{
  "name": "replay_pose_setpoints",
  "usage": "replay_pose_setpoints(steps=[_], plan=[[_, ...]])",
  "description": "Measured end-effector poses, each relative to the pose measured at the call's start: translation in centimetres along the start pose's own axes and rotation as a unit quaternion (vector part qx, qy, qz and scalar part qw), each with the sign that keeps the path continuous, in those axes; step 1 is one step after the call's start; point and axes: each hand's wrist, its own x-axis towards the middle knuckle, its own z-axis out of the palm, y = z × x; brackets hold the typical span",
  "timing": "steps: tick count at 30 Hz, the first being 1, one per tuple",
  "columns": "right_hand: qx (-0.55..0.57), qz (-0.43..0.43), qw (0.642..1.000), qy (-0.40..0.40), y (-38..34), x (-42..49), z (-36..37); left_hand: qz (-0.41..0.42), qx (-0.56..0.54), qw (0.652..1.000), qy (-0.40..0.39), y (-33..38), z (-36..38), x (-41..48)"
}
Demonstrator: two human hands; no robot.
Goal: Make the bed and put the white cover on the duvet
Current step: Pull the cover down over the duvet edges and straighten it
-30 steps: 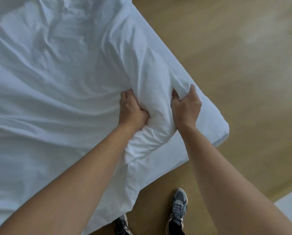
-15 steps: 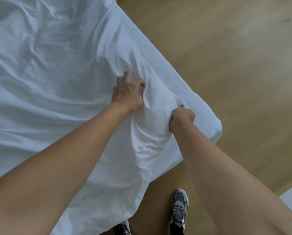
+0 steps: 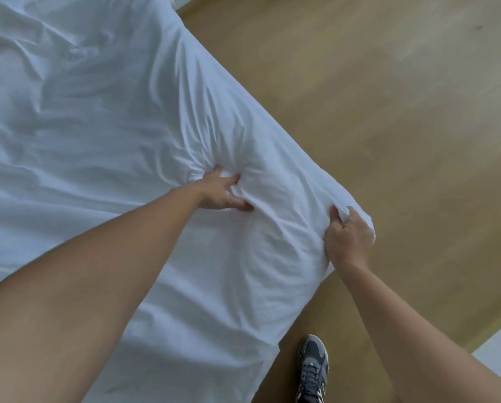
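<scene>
Spreading over the bed (image 3: 202, 344), the white cover (image 3: 144, 112) lies flatter than a second ago, its bunched fold gone. Left hand (image 3: 220, 194) grip pinches cloth inboard; right hand (image 3: 348, 241) has moved out, grip clamped on the cover's corner, probably straightening it.

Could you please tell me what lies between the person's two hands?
Only creased white cover stretches between the left hand and the right hand gripping its corner; the head view shows nothing else there.
</scene>
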Motion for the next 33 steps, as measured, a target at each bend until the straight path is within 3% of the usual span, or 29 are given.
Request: replay_pose_setpoints(steps=[2, 5, 6, 8, 11, 13, 14, 17, 19, 20, 21, 22, 24, 26, 28, 30, 31, 33], plan=[[-0.032, 0.008, 0.994, -0.108, -1.0, 1.2, 0.7, 0.022, -0.008, 0.999, 0.029, 0.9, -2.5, -0.5], [0.026, 0.075, 0.969, -0.233, -4.1, 2.3, 1.4, 0.098, 0.091, 0.965, 0.228, 3.7, -4.4, -0.4], [0.050, 0.086, 0.960, -0.263, -4.8, 2.2, 2.0, 0.148, 0.134, 0.947, 0.250, 5.1, -4.4, 0.2], [0.073, 0.074, 0.951, -0.290, -5.8, 1.3, 3.4, 0.206, 0.250, 0.931, 0.171, 7.6, -4.4, 2.0], [0.057, -0.004, 0.976, -0.210, -5.0, 0.8, 3.1, 0.114, 0.397, 0.911, -0.008, 8.1, -6.0, 5.1], [0.105, -0.028, 0.988, -0.108, -4.3, 0.8, 0.7, 0.103, 0.408, 0.906, -0.049, 8.2, -6.0, 6.1], [0.130, -0.040, 0.988, -0.068, -4.1, 0.6, -0.5, 0.147, 0.388, 0.909, -0.035, 8.7, -5.7, 6.3], [0.221, -0.097, 0.970, 0.032, -4.1, -1.1, -3.2, 0.277, 0.289, 0.910, 0.106, 11.1, -5.9, 5.0], [0.230, -0.106, 0.962, 0.101, -4.8, -0.5, -3.6, 0.346, 0.234, 0.865, 0.280, 11.7, -6.6, 5.5], [0.227, -0.091, 0.964, 0.102, -4.7, 1.0, -3.3, 0.362, 0.179, 0.848, 0.345, 11.3, -6.3, 6.2], [0.252, -0.046, 0.964, 0.074, -4.7, 2.3, -2.8, 0.350, 0.134, 0.853, 0.363, 10.5, -5.6, 6.9], [0.303, 0.034, 0.952, 0.027, -4.5, 3.4, -2.1, 0.317, 0.120, 0.879, 0.336, 9.6, -4.4, 7.7], [0.378, 0.220, 0.894, -0.094, -3.4, 4.3, -0.8, 0.248, 0.185, 0.925, 0.220, 8.6, -1.7, 8.9], [0.343, 0.324, 0.861, -0.188, -1.7, 3.2, 0.0, 0.269, 0.209, 0.920, 0.196, 8.8, -0.8, 9.1], [0.319, 0.351, 0.842, -0.256, -0.4, 1.6, 0.3, 0.297, 0.225, 0.904, 0.212, 9.8, -1.7, 8.8], [0.335, 0.329, 0.844, -0.261, -0.9, 0.7, 0.6, 0.298, 0.294, 0.889, 0.184, 10.3, -2.5, 8.4], [0.337, 0.316, 0.853, -0.242, -1.8, 0.5, 0.7, 0.292, 0.309, 0.892, 0.152, 10.4, -2.6, 8.2], [0.279, 0.278, 0.906, -0.155, -3.9, 0.8, 0.6, 0.285, 0.286, 0.906, 0.129, 11.0, -3.1, 7.7]])
